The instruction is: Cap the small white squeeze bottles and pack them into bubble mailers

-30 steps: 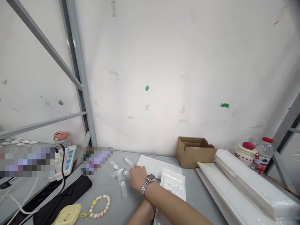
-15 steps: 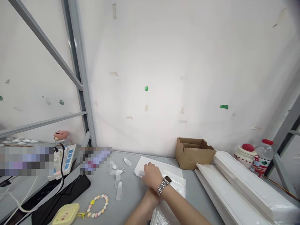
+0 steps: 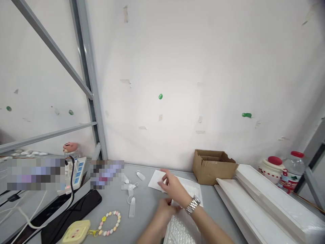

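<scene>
My right hand (image 3: 174, 187), with a metal-banded watch (image 3: 193, 204) on its wrist, hovers over a sheet of white paper (image 3: 155, 179). Its thumb and fingers are apart, and nothing shows between them. Below it, my left hand (image 3: 164, 212) has its fingers curled at the upper edge of a clear bubble wrap bag (image 3: 179, 230); the grip is partly hidden. Several white plastic tags with loops lie to the left, among them one tag (image 3: 132, 207) near my left hand and another tag (image 3: 140, 175) farther back.
A brown cardboard box (image 3: 215, 169) stands against the wall, with long white boxes (image 3: 256, 210) on the right. Behind them are a jar (image 3: 271, 171) and a bottle (image 3: 291, 173). Leftward lie a bead bracelet (image 3: 119, 220), a yellow case (image 3: 76, 232), a black phone (image 3: 86, 203) and a power strip (image 3: 78, 174).
My right hand has uncurled and moved slightly right; the whitish item beside its fingers is out of sight. My left hand has come out from under the right wrist to the bag's edge.
</scene>
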Motion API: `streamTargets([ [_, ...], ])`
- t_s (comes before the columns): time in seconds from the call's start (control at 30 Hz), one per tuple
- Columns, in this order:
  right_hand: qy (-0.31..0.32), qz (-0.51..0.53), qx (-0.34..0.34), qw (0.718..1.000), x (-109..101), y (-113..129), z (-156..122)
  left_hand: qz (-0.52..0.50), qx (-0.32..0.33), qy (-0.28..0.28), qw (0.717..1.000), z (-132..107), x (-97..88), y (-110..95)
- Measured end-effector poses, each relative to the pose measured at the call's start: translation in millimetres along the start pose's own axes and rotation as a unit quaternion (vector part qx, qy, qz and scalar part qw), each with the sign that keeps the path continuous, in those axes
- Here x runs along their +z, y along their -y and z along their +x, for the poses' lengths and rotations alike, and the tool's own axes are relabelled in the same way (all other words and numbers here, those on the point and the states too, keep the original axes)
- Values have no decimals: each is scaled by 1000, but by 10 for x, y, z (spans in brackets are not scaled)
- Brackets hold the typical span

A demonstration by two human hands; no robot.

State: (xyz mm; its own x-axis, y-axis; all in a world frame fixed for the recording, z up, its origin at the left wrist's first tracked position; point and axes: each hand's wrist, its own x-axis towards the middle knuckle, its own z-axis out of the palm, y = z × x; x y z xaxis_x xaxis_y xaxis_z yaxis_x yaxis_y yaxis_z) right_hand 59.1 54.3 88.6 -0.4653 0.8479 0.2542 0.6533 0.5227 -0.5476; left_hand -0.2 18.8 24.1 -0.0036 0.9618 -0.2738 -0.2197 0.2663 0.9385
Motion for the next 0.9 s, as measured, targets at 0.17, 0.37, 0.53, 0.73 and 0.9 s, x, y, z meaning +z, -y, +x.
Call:
streamTargets([
  [0.17, -192, 108, -10, 975, -326, -476, -459, -16, 1, 25, 1000, -99, -34, -68],
  [0.37, -306, 173, 52, 935, -402, -895, -933, -1, 10, 63, 998, -201, 29, -157],
  [0.53, -210, 320, 81, 920, -460, -893, -950, 18, 16, 91, 996, -232, 41, -164],
  [0.73, -110, 333, 108, 930, -499, -850, -925, 18, 56, 120, 991, -202, 25, -179],
  [0.9, -96, 257, 122, 954, -428, -867, -916, 26, 74, 116, 990, -202, 34, -139],
])
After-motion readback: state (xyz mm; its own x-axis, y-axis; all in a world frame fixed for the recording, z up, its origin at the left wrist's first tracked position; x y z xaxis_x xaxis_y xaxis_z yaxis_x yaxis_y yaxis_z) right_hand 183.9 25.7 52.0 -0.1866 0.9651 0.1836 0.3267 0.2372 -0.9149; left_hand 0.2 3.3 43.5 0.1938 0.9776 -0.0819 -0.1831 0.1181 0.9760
